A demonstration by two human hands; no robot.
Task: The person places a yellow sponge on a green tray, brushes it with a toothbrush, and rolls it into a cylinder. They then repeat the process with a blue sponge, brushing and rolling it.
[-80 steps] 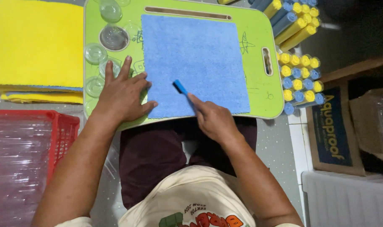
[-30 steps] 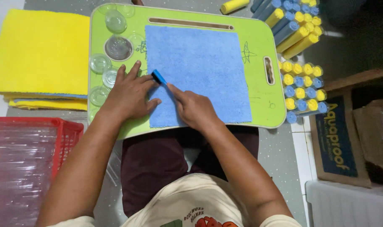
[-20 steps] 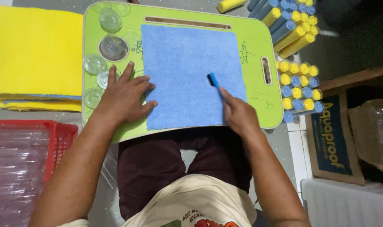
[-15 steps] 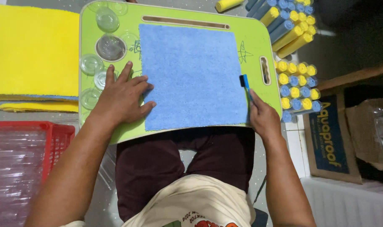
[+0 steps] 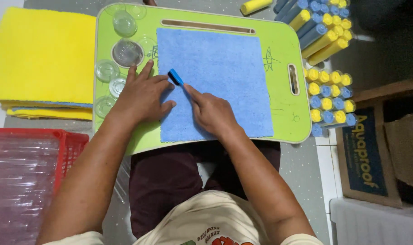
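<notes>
The right hand [image 5: 213, 113] is closed around a small blue plastic brush [image 5: 175, 77], its head resting on the left part of a square blue fleecy cloth [image 5: 224, 63]. The left hand [image 5: 140, 97] lies flat, fingers spread, pinning the cloth's left edge to a light green plastic lap tray [image 5: 279, 45]. Yellow folded cloths [image 5: 38, 59] lie just to the tray's left.

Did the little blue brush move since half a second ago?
Yes. The small blue brush in the right hand went from the right edge of the blue cloth, near the green board's handle slot, across to the cloth's left edge beside the left hand.
</notes>
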